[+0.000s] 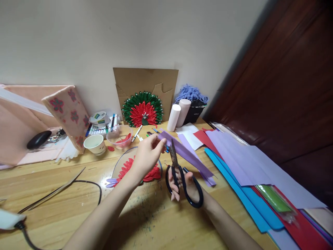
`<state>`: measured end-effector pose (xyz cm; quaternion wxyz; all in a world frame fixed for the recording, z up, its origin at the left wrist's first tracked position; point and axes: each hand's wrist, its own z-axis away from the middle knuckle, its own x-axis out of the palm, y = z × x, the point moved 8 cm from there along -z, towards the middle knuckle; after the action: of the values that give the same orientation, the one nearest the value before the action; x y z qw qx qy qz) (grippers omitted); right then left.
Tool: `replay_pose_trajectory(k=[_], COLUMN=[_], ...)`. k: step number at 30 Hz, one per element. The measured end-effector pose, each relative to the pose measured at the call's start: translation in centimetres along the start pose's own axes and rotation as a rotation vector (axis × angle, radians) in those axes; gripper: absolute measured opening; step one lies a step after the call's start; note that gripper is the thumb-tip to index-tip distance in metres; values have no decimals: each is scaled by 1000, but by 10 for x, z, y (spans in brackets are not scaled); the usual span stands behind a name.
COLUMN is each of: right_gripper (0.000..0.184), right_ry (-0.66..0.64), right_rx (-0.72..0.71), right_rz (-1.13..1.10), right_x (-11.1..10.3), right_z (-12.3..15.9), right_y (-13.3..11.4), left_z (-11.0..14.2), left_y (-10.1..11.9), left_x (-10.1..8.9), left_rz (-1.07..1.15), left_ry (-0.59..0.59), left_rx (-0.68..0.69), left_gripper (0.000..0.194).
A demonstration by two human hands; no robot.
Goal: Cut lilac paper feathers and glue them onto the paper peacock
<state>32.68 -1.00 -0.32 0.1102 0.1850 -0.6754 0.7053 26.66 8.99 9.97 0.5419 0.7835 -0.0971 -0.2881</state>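
My left hand [149,152] pinches one end of a folded purple paper strip [188,152], which slants down to the right. My right hand [186,185] has its fingers through the black handles of a pair of scissors [173,158]. The blades point up and overlap the strip near my left fingertips; whether they cut into it I cannot tell. Partly covered by my left forearm, a round cardboard disc [117,165] lies on the table with red petals [153,173] and a few lilac petals [111,182] on it.
Behind stands a cardboard panel [145,78] with a red and green peacock [144,111]. A paper cup [95,145], a clear bowl [119,137] and markers [100,129] are at the left. Coloured sheets [241,166] pile up at the right. A black cable [85,181] crosses the left side.
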Motion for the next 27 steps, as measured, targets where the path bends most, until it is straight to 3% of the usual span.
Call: replay_pose_trajectory(k=[12,18,23,27], right_gripper=[65,62,62,63], right_ry=[-13,17,44,56], right_rx=[9,46,37,36], right_rz=[29,9,36,70], right_x=[-4,-5,-6,-4], right_z=[-1,-1,-1,0], right_y=[-1,3,3,-1], left_z=[-2,-4,-1,2], left_y=[6,1,-10,-7], left_x=[-4,-5,-11,-3], left_rz=[-34,61,194,126], left_ry=[-87,-23,157,84], left_rx=[-29,-17,-126,-146], left_gripper=[28,28,32,34])
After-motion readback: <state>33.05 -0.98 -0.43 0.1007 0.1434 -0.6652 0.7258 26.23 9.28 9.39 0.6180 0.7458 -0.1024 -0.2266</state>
